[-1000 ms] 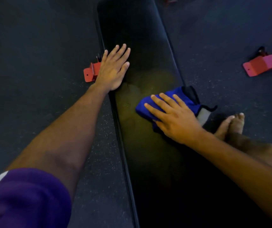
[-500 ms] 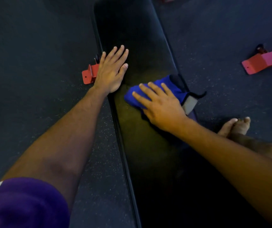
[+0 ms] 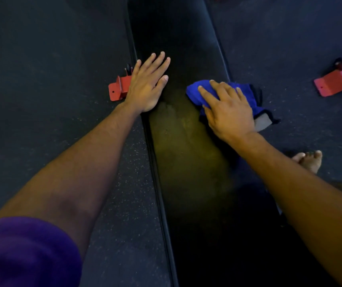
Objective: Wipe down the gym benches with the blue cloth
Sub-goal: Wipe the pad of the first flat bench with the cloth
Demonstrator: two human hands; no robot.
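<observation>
Surface: a long black padded bench [image 3: 178, 48] is seen running from the near edge to the far end of the view, narrowing with distance. A dull yellowish sheen is noted along its middle; the near part is lost in shadow.
Surface edge: a raised dark seam is seen along the left side.
Blue cloth [image 3: 246, 94]: crumpled on the right side of the surface, at about mid-length; a grey-and-black trimmed corner is seen hanging past the right edge.
Right hand [image 3: 228, 112]: laid palm-down on the blue cloth, fingers spread and nearly straight, pressing it against the padding. Nothing is curled round the cloth.
Left hand [image 3: 148, 83]: laid flat on the left side of the surface, fingers straight and close together, the heel of the palm at the left seam. Nothing is held.
Hands, relation: well apart, with bare padding between them.
Floor [image 3: 41, 79]: dark rubber matting with pale speckles is seen on both sides of the surface.
Red bracket [image 3: 117, 89]: seen on the floor just beside the left edge, partly covered by the left hand.
Red frame foot [image 3: 337, 82]: seen on the floor at far right, well apart from the surface.
Bare foot [image 3: 309, 160]: seen on the floor to the right of the surface, near the right forearm.
Purple sleeve [image 3: 25, 253]: seen at near left, with a pale stripe at its edge.
Light: dim throughout; far end of the room cannot be made out.
</observation>
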